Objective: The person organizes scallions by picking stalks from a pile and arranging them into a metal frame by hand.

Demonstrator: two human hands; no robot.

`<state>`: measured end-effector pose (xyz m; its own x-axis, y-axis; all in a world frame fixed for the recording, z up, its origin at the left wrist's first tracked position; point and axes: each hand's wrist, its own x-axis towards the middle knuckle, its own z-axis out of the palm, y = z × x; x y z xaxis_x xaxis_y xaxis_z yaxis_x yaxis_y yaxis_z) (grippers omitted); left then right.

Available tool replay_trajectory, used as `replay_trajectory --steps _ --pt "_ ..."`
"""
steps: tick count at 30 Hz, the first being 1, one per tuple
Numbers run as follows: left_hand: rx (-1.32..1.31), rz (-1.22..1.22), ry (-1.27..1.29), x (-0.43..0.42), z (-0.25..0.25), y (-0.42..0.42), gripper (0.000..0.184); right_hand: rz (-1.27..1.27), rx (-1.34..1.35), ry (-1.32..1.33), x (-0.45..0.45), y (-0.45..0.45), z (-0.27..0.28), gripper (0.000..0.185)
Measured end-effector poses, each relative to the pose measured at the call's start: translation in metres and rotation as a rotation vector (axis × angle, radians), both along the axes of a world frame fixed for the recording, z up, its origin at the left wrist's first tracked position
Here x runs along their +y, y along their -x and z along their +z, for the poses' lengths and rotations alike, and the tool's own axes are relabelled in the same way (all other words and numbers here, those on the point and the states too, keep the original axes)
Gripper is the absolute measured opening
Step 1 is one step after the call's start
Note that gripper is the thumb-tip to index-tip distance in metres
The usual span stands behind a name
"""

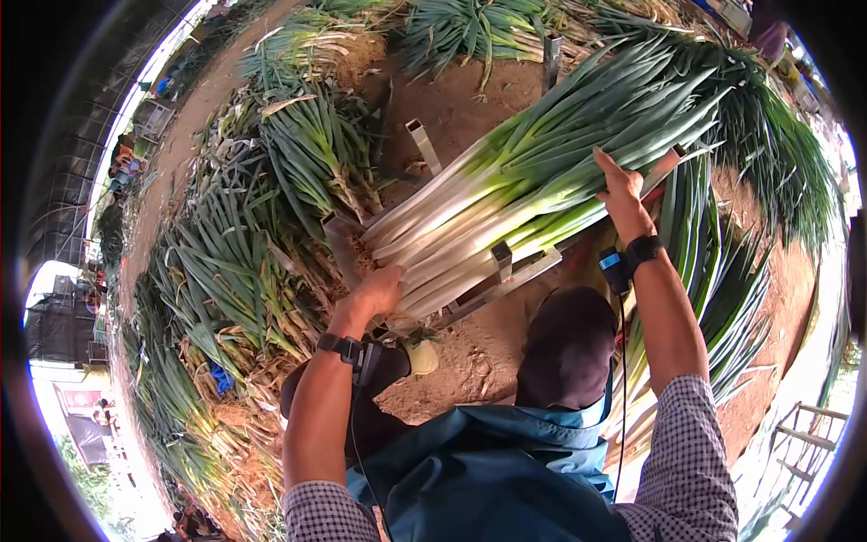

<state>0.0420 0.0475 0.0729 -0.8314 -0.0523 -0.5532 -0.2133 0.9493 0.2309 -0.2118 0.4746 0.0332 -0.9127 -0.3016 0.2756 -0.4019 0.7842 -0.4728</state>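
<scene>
A large bundle of long green onions (pixel 542 172) lies across a metal frame (pixel 506 285), white stems toward the lower left and green leaves toward the upper right. My left hand (pixel 379 291) is at the root end, its fingers curled against the white stems; whether they grip any is hard to tell. On the leafy side, my right hand (pixel 623 188) rests at the lower edge of the bundle, with the index finger and thumb apart and nothing visibly held. Both wrists wear black straps with small devices.
Piles of green onions lie at the left (pixel 217 262), at the top (pixel 470 32) and at the right (pixel 786 154). Upright metal posts (pixel 423 144) of the frame stick up beyond the bundle. My knees and a blue-green apron (pixel 488 479) are close below the frame.
</scene>
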Motion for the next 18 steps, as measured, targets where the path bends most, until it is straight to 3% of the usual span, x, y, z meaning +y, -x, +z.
replay_trajectory --steps 2,3,4,5,6,10,14,18 --pt "-0.038 0.03 0.024 0.0 -0.006 0.001 0.034 -0.026 0.024 -0.013 -0.004 0.001 -0.005 0.094" --pt "-0.027 0.02 0.057 -0.001 -0.006 0.0 0.032 -0.109 -0.18 0.424 -0.012 0.001 0.0 0.068" --pt "-0.02 0.011 0.09 -0.001 -0.007 -0.002 0.03 -0.204 -0.361 0.672 -0.019 0.0 0.004 0.057" --pt "-0.015 0.002 0.123 -0.001 -0.009 -0.005 0.028 -0.331 -0.503 0.938 -0.026 -0.001 0.008 0.054" --pt "0.058 -0.005 0.138 0.008 -0.002 -0.008 0.027 -0.476 -0.614 1.008 -0.034 -0.01 0.03 0.058" --pt "0.252 -0.048 0.141 0.076 0.037 -0.017 0.03 -0.425 -0.638 0.976 -0.03 -0.024 0.03 0.056" --pt "0.748 -0.075 -0.079 0.139 -0.02 -0.044 0.042 -0.468 -0.654 0.972 -0.029 -0.02 0.013 0.053" --pt "0.89 0.076 -0.056 0.154 -0.04 -0.042 0.048 -0.466 -0.662 0.937 -0.031 -0.025 0.029 0.052"
